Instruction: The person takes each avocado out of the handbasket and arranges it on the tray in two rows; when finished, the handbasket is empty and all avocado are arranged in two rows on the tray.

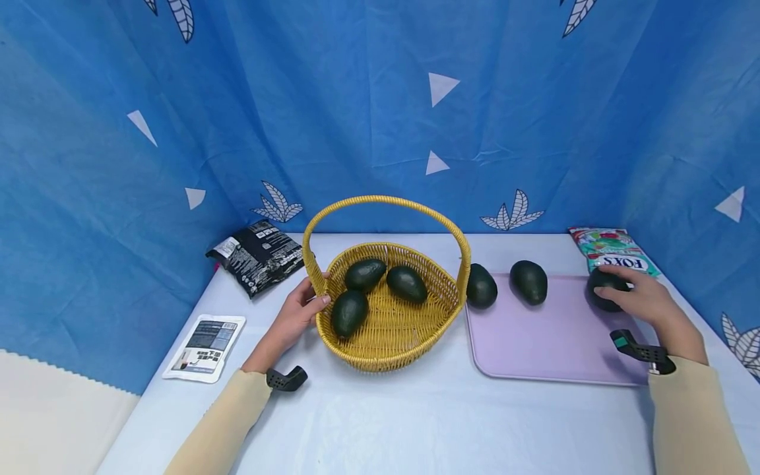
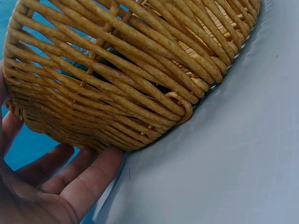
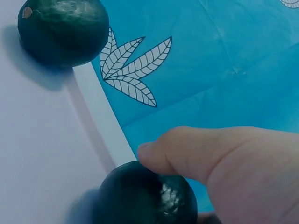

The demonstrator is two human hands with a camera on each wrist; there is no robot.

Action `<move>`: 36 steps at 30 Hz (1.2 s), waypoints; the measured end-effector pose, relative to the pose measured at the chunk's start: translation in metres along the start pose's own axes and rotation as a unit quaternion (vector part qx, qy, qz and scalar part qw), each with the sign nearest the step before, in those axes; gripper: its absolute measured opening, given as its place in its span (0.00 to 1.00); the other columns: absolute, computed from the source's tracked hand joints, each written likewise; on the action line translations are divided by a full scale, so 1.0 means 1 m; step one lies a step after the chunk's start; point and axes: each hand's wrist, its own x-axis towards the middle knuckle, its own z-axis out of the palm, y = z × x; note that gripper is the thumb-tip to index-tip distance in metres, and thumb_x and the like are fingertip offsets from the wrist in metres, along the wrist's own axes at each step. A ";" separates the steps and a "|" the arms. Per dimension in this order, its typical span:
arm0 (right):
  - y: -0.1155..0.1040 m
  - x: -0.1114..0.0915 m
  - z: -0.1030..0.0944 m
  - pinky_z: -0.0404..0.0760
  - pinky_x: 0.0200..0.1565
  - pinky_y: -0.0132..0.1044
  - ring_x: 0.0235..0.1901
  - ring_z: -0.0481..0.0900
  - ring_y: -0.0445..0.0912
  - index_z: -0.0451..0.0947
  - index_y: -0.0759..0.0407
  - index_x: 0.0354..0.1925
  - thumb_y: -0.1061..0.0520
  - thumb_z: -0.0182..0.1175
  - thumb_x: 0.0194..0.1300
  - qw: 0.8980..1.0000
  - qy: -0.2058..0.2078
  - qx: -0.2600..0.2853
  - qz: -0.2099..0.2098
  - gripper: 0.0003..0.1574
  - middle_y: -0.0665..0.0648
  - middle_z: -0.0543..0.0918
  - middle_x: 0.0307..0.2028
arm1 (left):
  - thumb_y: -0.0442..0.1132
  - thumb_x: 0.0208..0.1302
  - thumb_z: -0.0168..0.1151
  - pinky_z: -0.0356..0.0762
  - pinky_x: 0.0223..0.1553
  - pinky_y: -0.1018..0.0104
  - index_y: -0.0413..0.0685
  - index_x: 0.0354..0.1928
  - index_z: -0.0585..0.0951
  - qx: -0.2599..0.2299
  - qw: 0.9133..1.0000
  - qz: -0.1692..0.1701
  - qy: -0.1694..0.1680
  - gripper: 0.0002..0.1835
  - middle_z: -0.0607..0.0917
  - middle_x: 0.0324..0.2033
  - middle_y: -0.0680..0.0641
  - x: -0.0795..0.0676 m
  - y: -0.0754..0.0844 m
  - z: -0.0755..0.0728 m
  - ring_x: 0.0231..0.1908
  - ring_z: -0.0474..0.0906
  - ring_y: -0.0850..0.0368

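My left hand [image 1: 297, 309] grips the yellow woven basket [image 1: 392, 336] by its left rim, at the foot of the tall handle. In the left wrist view, fingers [image 2: 96, 179] press against the basket's outer weave. Three dark green avocados lie inside: one at the back [image 1: 365, 274], one further right [image 1: 406, 284] and one at front left [image 1: 349, 314]. Over the tray's far right part, my right hand [image 1: 653, 307] holds another avocado [image 1: 596, 282] between thumb and fingers. Two more avocados, one beside the basket [image 1: 481, 286] and one mid-tray [image 1: 528, 282], lie along the tray's back edge.
The pale purple tray [image 1: 534, 349] lies right of the basket. Behind its right corner is a green and red FOX'S packet [image 1: 617, 252]. A black packet [image 1: 259, 256] and a white pouch [image 1: 204, 348] lie on the left. A blue curtain [image 1: 356, 119] hangs behind the table.
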 end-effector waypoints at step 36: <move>-0.047 -0.028 -0.024 0.70 0.47 0.78 0.60 0.60 0.81 0.49 0.66 0.78 0.41 0.51 0.76 0.997 0.056 -0.033 -0.043 0.48 0.88 0.59 0.65 | 0.39 0.73 0.57 0.80 0.50 0.72 0.50 0.76 0.64 -0.003 1.000 -0.003 0.000 0.31 0.70 0.71 0.33 0.000 0.000 0.000 0.65 0.71 0.41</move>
